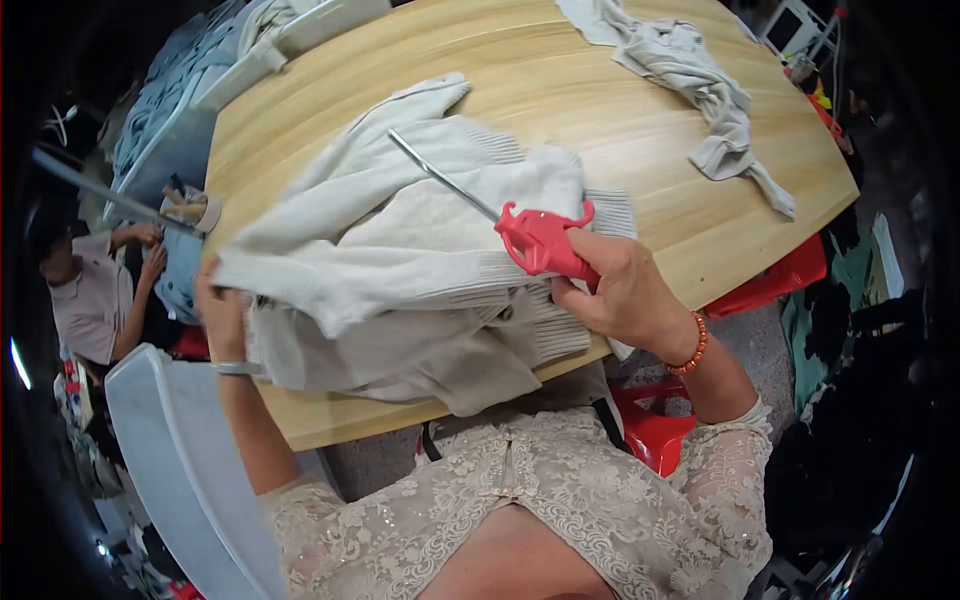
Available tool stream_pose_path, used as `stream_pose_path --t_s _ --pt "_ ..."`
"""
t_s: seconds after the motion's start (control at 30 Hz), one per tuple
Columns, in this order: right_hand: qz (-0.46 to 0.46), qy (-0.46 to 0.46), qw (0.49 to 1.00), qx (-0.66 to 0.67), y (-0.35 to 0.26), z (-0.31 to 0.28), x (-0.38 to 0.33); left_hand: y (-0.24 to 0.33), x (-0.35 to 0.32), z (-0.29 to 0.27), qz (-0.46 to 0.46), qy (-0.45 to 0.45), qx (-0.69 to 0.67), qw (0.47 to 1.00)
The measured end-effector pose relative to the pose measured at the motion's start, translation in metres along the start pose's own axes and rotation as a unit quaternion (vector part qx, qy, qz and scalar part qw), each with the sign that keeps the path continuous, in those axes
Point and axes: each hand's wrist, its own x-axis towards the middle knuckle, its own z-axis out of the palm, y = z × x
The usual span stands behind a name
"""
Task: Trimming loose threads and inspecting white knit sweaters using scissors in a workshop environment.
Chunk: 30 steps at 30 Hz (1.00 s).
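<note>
A pale grey knitted sweater (430, 200) with ribbed edges lies bunched on the wooden table in front of me. My left hand (222, 315) is at its left side, fingers closed on the knit and partly hidden by it. In my right hand (630, 290) is a red-handled tool (545, 240) with a long thin metal rod, gripped by the handle. The rod slants up and left over the sweater. Beneath the sleeve, a darker beige-grey piece of fabric (400, 365) reaches the table's near edge.
Another crumpled pale garment (690, 85) lies at the far right of the wooden table (530, 60). White bins stand at left, one holding blue-grey clothes (185, 80). Red stools (655, 430) show under the table's edge. A co-worker (90, 290) sits at far left.
</note>
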Motion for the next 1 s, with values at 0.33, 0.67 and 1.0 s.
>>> stream_pose_path --t_s 0.33,0.67,1.0 --pt "0.038 -0.123 0.99 -0.057 -0.015 0.02 0.009 0.166 -0.126 0.112 0.331 -0.123 0.151 0.923" --pt "0.101 0.112 0.946 -0.288 0.036 -0.016 0.01 0.152 -0.062 0.008 0.075 -0.081 -0.303 0.946" --pt "0.163 -0.1 0.966 0.173 -0.013 -0.123 -0.024 0.08 -0.092 -0.131 -0.051 -0.264 -0.231 0.935"
